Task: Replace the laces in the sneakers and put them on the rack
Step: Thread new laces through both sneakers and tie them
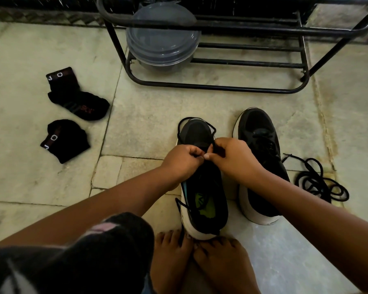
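Two black sneakers with white soles stand on the stone floor, toes pointing away from me. Over the left sneaker (pixel 202 183), my left hand (pixel 182 161) and my right hand (pixel 232 158) meet, both pinching its black lace (pixel 197 119), which loops around the toe. One lace end trails down past the heel. The right sneaker (pixel 258 149) stands beside it with its lace in place. A loose black lace (pixel 319 183) lies coiled on the floor to the right. The black metal rack (pixel 217 87) stands just beyond the sneakers.
A stack of grey lidded plastic containers (pixel 163 39) sits on the rack's left side. Two black socks (pixel 78 98) (pixel 65 140) lie on the floor at the left. My bare feet (pixel 200 264) touch the left sneaker's heel.
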`<control>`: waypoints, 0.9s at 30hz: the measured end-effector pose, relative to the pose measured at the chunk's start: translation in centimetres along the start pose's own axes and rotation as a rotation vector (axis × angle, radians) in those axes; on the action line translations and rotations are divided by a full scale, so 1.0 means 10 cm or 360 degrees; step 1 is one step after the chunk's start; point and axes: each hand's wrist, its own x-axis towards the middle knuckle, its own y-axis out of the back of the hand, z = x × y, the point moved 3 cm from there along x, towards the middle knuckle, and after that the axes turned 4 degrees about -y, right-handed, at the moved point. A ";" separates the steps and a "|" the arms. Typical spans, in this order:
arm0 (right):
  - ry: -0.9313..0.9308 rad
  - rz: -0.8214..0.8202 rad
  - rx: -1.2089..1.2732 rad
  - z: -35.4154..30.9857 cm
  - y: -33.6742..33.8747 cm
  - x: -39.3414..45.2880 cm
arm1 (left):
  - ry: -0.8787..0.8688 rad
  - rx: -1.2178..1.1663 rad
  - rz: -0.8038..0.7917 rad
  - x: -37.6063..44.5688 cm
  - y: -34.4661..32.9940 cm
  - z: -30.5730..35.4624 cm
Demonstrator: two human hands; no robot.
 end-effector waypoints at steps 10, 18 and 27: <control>-0.0211 0.0107 0.0172 0.09 -0.14 -0.24 | 0.0211 -0.0101 -0.0285 -0.05 0.00 0.11; -0.0152 0.0204 0.0187 0.10 -0.23 -0.27 | 0.0281 -0.1282 -0.0294 -0.16 0.33 0.16; -0.0141 0.0230 0.0255 0.11 -0.27 -0.32 | 0.0241 -0.1860 -0.0133 -0.20 0.53 0.14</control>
